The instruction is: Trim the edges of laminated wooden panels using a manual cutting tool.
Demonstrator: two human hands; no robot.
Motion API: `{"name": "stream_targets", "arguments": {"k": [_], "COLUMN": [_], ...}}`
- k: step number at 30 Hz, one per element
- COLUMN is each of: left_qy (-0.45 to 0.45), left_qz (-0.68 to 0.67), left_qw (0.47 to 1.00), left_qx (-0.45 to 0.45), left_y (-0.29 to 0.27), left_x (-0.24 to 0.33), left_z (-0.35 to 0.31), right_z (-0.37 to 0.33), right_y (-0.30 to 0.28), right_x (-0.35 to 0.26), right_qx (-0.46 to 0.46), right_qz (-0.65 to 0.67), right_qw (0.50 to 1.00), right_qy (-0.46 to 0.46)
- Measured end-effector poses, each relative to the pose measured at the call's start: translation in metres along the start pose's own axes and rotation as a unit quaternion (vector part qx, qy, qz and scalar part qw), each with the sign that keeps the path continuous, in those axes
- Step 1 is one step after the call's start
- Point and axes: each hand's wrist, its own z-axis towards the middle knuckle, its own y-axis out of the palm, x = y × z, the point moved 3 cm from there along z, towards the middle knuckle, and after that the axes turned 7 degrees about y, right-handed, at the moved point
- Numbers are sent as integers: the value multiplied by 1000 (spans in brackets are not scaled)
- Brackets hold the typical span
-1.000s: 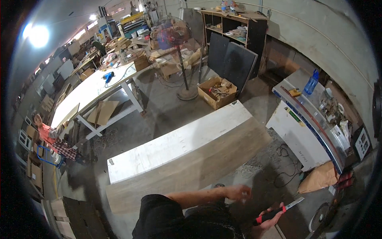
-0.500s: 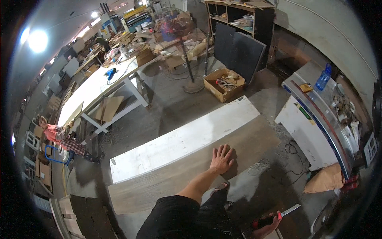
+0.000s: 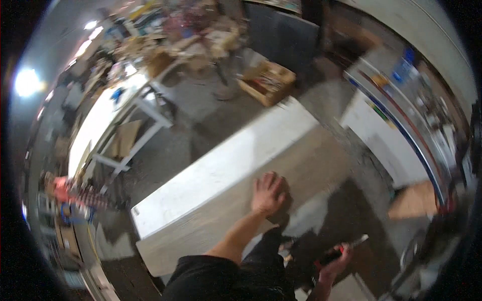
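Observation:
My left hand (image 3: pixel 269 194) lies flat with fingers spread on a long wood-grain board (image 3: pixel 211 220). Alongside that board, on its far side, is a long white board (image 3: pixel 221 165). At the lower right my right hand (image 3: pixel 337 262) is closed round the red-and-black handle of a utility knife. The silver blade of the utility knife (image 3: pixel 360 241) points up and to the right, apart from the boards. Motion blur softens the tool's outline.
A cardboard box (image 3: pixel 266 83) of loose items sits beyond the boards, near dark panels (image 3: pixel 281 37). A white-topped workbench (image 3: pixel 98 120) stands at left, with a person in a pink top (image 3: pixel 63 190) nearby. At right a cluttered bench (image 3: pixel 401 115) holds a blue bottle (image 3: pixel 403 66).
The whole view has shifted and blurred. My right hand has risen a little with the utility knife. The left hand stays flat on the wood-grain board.

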Motion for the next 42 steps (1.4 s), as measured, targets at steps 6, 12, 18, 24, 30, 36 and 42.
{"name": "stream_targets", "arguments": {"k": [6,12,18,24,30,36,42], "left_qy": [-1,20,37,54,30,20,40], "left_qz": [47,74,96,115,91,91,97], "left_qw": [999,997,995,991,994,994,994], "left_qx": [1,-21,-20,-30,-46,-60,-31], "left_y": [-3,23,23,26,28,25,28], "left_x": [-13,-1,-1,-5,-5,-7,-14], "left_z": [9,15,11,10,15,16,13], "right_z": [52,144,187,287,325,291,368], "right_y": [63,94,168,191,183,187,196], "right_x": [35,78,42,-15,-37,-18,-42], "right_qx": [-105,-122,-138,88,84,-12,1], "right_qz": [-111,-252,-422,-473,-406,-447,-351], "right_qw": [981,953,827,744,803,723,903], "right_qy": [-119,-121,-345,-464,-428,-527,-247]}}
